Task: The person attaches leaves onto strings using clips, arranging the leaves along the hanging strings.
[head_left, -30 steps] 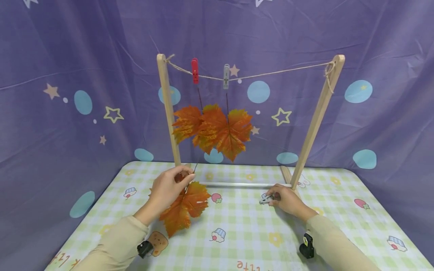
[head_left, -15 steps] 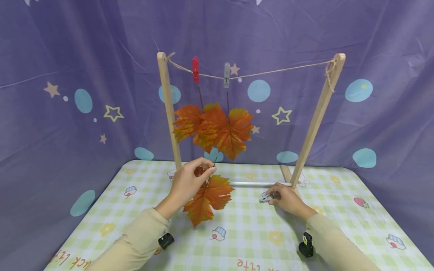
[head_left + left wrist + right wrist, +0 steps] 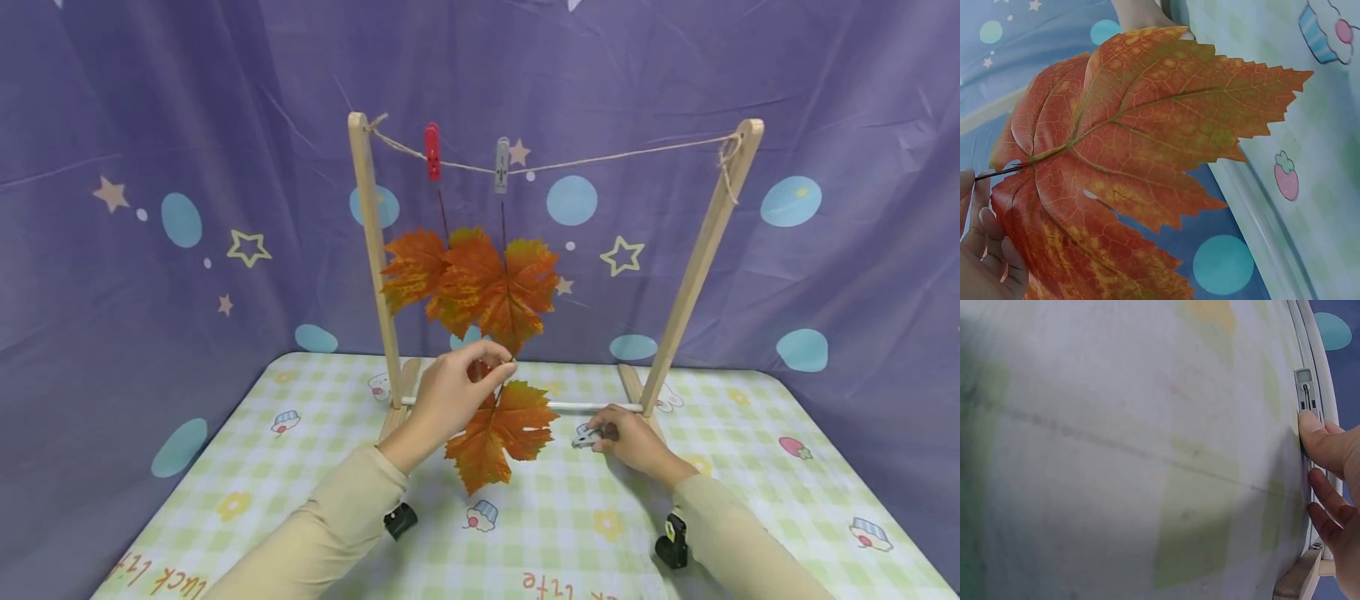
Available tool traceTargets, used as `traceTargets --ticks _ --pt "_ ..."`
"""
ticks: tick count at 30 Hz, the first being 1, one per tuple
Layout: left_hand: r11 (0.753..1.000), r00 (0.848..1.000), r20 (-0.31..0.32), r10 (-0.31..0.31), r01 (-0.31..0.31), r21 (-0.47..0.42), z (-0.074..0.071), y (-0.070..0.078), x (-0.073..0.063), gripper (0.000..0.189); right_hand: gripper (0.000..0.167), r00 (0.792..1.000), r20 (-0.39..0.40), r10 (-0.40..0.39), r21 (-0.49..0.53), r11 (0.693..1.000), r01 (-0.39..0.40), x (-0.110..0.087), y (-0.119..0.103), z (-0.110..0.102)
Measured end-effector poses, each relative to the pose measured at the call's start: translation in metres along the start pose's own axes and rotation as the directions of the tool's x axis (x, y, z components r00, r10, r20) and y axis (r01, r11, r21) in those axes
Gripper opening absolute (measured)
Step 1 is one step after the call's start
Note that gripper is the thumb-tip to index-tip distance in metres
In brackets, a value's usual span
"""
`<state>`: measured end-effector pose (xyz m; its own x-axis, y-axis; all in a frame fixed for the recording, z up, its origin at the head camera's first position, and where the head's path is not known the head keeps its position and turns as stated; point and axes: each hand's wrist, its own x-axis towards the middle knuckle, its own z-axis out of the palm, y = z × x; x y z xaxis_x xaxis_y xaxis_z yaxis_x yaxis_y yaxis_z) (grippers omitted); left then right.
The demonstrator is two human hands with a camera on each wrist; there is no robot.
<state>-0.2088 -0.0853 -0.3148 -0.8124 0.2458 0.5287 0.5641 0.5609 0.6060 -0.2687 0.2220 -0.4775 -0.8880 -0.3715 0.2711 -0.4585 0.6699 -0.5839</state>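
Observation:
An orange-red artificial maple leaf (image 3: 498, 437) hangs from my left hand (image 3: 457, 387), whose thumb and fingertips pinch its thin dark stem. The left wrist view shows the leaf (image 3: 1135, 131) up close, its stem running to the fingers at the left edge. Low over the table at the right, my right hand (image 3: 633, 442) holds a grey clothespin (image 3: 587, 436) between thumb and fingers. In the right wrist view the clothespin (image 3: 1304, 387) sticks out past the thumb. Two similar leaves hang above from a string (image 3: 622, 157), by a red clothespin (image 3: 432, 152) and a grey one.
The string spans two wooden posts, a left post (image 3: 375, 250) and a right post (image 3: 701, 258). A white rod (image 3: 592, 407) joins them low down, just behind my hands. A checked cloth (image 3: 300, 492) covers the table, and a purple curtain (image 3: 150, 292) hangs behind.
My left hand has moved right and slightly up with the leaf, now just under the hanging leaves. My right hand stays in place with the clothespin.

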Motion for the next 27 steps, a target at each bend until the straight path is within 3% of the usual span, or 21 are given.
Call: traceTargets --ticks 15,27 --pt "0.999 1.000 0.006 0.000 0.001 -0.052 0.019 0.016 0.010 0.013 0.021 1.000 0.001 0.030 0.031 0.999 -0.030 -0.002 -0.006 0.001" --pt "0.997 0.999 -0.019 0.029 -0.031 -0.070 0.032 0.019 0.016 0.013 0.024 1.000 0.002 0.025 0.036 0.999 -0.025 0.000 -0.007 0.001"
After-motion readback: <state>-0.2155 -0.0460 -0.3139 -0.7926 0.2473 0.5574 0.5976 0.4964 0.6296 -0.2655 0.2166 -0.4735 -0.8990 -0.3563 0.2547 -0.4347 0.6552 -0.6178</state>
